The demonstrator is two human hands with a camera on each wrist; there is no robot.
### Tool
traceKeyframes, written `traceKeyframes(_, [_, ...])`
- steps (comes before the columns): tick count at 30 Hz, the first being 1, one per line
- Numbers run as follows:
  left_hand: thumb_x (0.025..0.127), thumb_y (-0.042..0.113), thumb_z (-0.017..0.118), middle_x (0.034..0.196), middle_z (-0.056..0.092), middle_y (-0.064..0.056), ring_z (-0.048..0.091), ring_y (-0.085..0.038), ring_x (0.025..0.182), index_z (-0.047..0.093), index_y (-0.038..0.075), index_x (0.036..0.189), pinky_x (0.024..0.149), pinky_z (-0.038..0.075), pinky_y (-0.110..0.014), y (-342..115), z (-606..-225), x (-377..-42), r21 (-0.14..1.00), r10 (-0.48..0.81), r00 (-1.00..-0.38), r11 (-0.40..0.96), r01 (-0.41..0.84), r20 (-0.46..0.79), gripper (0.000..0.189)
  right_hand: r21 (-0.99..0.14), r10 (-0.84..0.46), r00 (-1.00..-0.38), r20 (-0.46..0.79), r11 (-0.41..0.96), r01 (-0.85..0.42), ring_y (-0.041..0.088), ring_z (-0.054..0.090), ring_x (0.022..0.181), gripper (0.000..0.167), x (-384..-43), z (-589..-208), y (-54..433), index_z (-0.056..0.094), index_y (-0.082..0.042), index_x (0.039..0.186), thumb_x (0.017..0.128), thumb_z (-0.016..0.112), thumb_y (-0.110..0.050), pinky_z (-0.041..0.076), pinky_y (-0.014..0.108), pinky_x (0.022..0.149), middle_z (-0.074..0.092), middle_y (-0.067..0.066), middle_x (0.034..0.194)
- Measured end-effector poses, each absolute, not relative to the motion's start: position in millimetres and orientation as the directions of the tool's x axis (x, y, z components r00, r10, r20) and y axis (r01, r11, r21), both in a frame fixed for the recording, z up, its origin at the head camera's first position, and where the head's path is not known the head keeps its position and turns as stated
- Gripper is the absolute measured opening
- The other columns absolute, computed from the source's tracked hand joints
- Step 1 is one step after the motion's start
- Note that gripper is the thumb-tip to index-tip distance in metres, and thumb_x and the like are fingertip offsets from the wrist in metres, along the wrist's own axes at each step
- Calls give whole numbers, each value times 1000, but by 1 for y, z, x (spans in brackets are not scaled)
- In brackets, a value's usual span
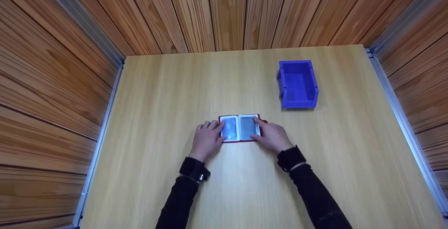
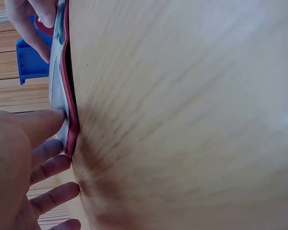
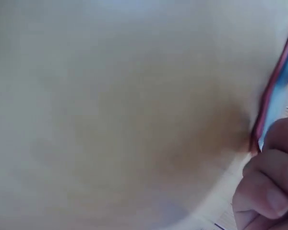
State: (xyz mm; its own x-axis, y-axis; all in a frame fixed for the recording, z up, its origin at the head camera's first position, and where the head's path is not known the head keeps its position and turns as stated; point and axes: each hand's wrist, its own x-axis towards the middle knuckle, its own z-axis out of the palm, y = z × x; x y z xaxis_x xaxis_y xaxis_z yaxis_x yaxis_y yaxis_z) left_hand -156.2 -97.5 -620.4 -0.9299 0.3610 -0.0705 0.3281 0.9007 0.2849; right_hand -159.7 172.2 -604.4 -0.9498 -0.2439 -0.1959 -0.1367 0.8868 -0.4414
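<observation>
A small red card holder (image 1: 238, 128) lies spread open on the table, with a clear pocket on each half and pale borders around them. My left hand (image 1: 207, 138) pinches its left edge; in the left wrist view the thumb (image 2: 48, 120) presses on the pocket side while the other fingers spread out by the red edge. At the opposite edge my right hand (image 1: 273, 136) holds the holder between thumb and index finger. The right wrist view shows curled fingers (image 3: 271, 177) next to the holder's red corner (image 3: 260, 132).
A blue-purple plastic bin (image 1: 298, 84) stands on the table at the back right. Wood-panelled walls (image 1: 227, 14) surround the light wooden table (image 1: 168, 92), and metal rails (image 1: 402, 96) run along its sides.
</observation>
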Motion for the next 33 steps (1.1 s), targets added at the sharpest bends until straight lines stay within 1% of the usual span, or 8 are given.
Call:
traceKeyframes(5, [103, 45, 60, 142, 58, -2, 51, -26, 128, 46, 21, 157, 109, 40, -49, -98, -620, -156, 280, 359, -930, 903, 326, -76, 61, -523, -162, -973, -167, 851, -51, 33, 68, 97, 51, -160, -599, 159, 67, -6, 136, 90, 80, -23, 53, 49, 88, 75, 18, 109])
traceKeyframes(7, [103, 45, 60, 142, 57, -2, 51, -26, 129, 46, 21, 157, 109, 40, -49, -98, -620, -156, 282, 361, -929, 902, 327, -77, 61, -585, -116, -978, -176, 811, 9, 26, 65, 86, 41, -161, -598, 155, 71, -5, 129, 91, 78, -18, 52, 43, 79, 73, 12, 95])
traceKeyframes(10, [103, 45, 60, 143, 57, -3, 51, -27, 130, 47, 21, 157, 110, 40, -50, -98, -620, -156, 287, 362, -929, 901, 327, -77, 61, -683, -71, -979, -191, 726, 81, 15, 55, 63, 29, -162, -597, 149, 74, -2, 120, 93, 75, -15, 46, 31, 61, 60, 1, 73])
traceKeyframes(12, [103, 45, 60, 143, 57, -3, 51, -27, 130, 47, 21, 157, 110, 40, -50, -99, -620, -156, 287, 361, -929, 901, 325, -79, 61, -742, -68, -973, -219, 659, 121, 11, 52, 53, 26, -163, -597, 145, 73, 0, 117, 95, 73, -14, 44, 25, 51, 56, -2, 68])
traceKeyframes(15, [103, 45, 60, 143, 58, -3, 52, -27, 130, 47, 21, 157, 110, 41, -50, -99, -621, -156, 294, 361, -930, 898, 326, -71, 61, -795, -67, -958, -280, 575, 192, 10, 56, 50, 23, -165, -597, 138, 73, 2, 115, 97, 70, -14, 46, 24, 44, 63, 0, 68])
traceKeyframes(19, [102, 45, 60, 142, 58, -3, 52, -27, 129, 47, 21, 156, 109, 41, -50, -100, -623, -154, 307, 364, -930, 893, 330, -56, 61, -828, -58, -933, -354, 484, 284, 10, 59, 51, 17, -168, -599, 127, 74, 1, 108, 99, 68, -11, 45, 22, 43, 68, 3, 66])
traceKeyframes(26, [102, 43, 62, 140, 59, -3, 52, -29, 128, 49, 20, 156, 107, 42, -50, -100, -624, -152, 308, 360, -931, 894, 326, -56, 60, -829, -99, -883, -459, 405, 386, 10, 57, 46, 15, -168, -601, 106, 73, 2, 102, 99, 64, -10, 44, 20, 43, 66, 1, 60])
traceKeyframes(33, [102, 42, 61, 140, 59, -4, 53, -30, 128, 51, 17, 154, 106, 42, -51, -98, -622, -156, 305, 375, -926, 887, 347, -36, 58, -802, -12, -868, -497, 389, 454, 7, 53, 42, 15, -173, -599, 97, 75, 1, 93, 99, 66, -9, 43, 19, 40, 63, 2, 58])
